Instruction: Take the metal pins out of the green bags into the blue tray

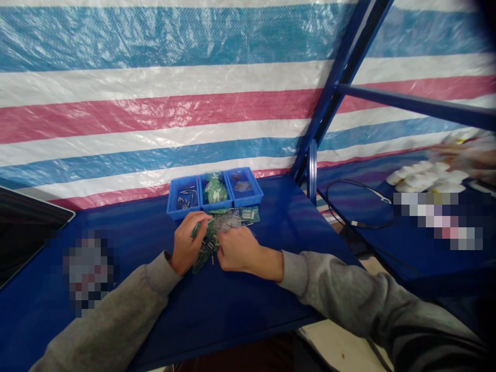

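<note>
My left hand (189, 242) is closed with thumb and fingers on the edge of a green plastic bag (201, 262). My right hand (241, 250) is a fist, and a clear plastic bag (228, 222) comes out above its knuckles. Between my hands, thin metal pins (211, 243) lie loose on the green plastic. Just behind stand three joined blue trays. In the left tray (173, 211) are metal pins, in the middle tray (217, 206) a bunched green bag, and in the right tray (251, 200) a small clear bag. My fingertips are partly hidden.
A dark screen-like panel (27, 227) stands on the blue table (232, 320) at left. To the right rises a blue metal frame (325, 108). Beyond it are a second table with a black cable (349, 181), white rounded items (422, 176) and a blurred person's hand (480, 155).
</note>
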Motion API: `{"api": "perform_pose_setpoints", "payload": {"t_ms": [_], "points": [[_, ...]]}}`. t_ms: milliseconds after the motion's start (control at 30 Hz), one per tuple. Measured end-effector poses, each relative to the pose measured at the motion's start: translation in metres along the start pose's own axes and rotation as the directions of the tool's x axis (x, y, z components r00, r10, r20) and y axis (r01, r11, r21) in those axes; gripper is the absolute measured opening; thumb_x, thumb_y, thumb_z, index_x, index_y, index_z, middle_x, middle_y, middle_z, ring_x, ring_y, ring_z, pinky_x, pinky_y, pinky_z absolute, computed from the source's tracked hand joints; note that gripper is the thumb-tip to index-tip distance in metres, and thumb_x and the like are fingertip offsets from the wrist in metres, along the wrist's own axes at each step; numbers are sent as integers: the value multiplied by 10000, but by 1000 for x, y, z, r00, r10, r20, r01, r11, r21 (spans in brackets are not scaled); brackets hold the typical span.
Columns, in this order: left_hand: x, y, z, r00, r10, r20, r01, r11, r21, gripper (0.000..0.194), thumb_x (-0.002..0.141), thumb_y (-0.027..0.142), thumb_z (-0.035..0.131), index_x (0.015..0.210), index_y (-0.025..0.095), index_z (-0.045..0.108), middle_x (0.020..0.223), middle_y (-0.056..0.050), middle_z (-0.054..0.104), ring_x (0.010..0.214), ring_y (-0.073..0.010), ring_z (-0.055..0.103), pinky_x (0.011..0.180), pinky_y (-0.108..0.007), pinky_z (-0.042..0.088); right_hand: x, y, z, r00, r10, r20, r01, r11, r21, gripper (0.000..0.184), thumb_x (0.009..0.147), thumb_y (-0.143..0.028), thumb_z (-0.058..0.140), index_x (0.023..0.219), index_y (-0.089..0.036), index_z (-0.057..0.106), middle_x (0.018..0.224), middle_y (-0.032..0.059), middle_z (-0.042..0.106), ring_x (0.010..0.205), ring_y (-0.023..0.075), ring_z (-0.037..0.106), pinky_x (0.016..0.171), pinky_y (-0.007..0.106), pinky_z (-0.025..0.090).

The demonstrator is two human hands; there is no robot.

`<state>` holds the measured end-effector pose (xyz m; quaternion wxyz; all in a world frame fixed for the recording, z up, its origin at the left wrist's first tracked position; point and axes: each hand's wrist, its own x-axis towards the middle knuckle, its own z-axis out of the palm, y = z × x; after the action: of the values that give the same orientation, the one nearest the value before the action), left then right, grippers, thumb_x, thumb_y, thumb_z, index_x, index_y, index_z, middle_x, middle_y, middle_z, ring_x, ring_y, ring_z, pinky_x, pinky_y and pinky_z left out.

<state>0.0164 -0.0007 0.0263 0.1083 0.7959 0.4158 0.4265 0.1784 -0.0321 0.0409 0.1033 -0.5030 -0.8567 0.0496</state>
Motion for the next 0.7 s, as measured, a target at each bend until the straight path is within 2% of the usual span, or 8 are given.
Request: {"api": "perform_pose_setpoints", "payload": {"t_ms": [133, 233, 333, 433, 567, 633, 700], "points": [[-3, -6, -1, 996, 21, 89, -28, 996, 81, 210, 885, 243, 433, 1034, 209, 577, 1056, -68, 599, 1027, -191, 541, 931, -346, 417, 5, 12, 12, 988, 83, -128, -71, 993, 98, 205, 752, -266, 489, 837, -132, 619, 725, 115, 670, 632, 224, 629, 584, 290, 429], [-4, -14, -1, 997, 35, 72, -47, 983, 177, 224, 883, 256, 437, 1046, 209, 582, 1056, -65, 603, 1030, -197, 534, 932, -356, 399, 9, 20, 25, 968, 104, -226, -42, 964, 264, 129, 753, -233, 500, 790, -167, 605, 676, 42, 657, 590, 161, 602, 559, 238, 399], [-4, -19, 2, 999, 13, 50, -23, 977, 214, 222, 887, 271, 433, 1036, 207, 585, 1056, -59, 600, 1031, -196, 528, 925, -358, 395, 10, 24, 35, 938, 165, -305, -11, 893, 449, 88, 753, -193, 519, 760, -168, 603, 605, -5, 622, 535, 109, 555, 560, 201, 390], [-3, -21, 4, 998, -22, 52, 13, 984, 177, 222, 894, 277, 424, 1036, 206, 579, 1052, -53, 602, 1031, -189, 529, 933, -353, 395, 11, 25, 38, 903, 198, -381, 66, 813, 579, 120, 793, -194, 514, 779, -165, 629, 621, -12, 624, 519, 91, 524, 568, 192, 397], [-2, -22, 5, 996, -11, 89, -1, 991, 130, 227, 896, 276, 431, 1052, 208, 581, 1062, -52, 602, 1032, -184, 532, 940, -346, 396, 14, 30, 39, 859, 242, -450, 154, 717, 680, 173, 839, -221, 508, 872, -166, 669, 795, 22, 682, 634, 114, 580, 640, 212, 432], [-2, -23, 5, 996, 11, 94, -23, 991, 135, 232, 890, 282, 451, 1067, 213, 584, 1068, -51, 605, 1025, -185, 537, 926, -345, 402, 18, 34, 43, 839, 293, -458, 155, 678, 718, 176, 837, -227, 523, 897, -169, 678, 855, 32, 693, 684, 131, 602, 672, 228, 447], [-1, -24, 6, 996, 40, 85, -52, 988, 144, 226, 881, 286, 476, 1060, 214, 593, 1046, -49, 617, 1001, -184, 546, 903, -341, 412, 22, 39, 49, 845, 332, -419, 127, 637, 760, 175, 827, -248, 546, 903, -172, 684, 863, 37, 697, 697, 145, 611, 667, 241, 460]]}}
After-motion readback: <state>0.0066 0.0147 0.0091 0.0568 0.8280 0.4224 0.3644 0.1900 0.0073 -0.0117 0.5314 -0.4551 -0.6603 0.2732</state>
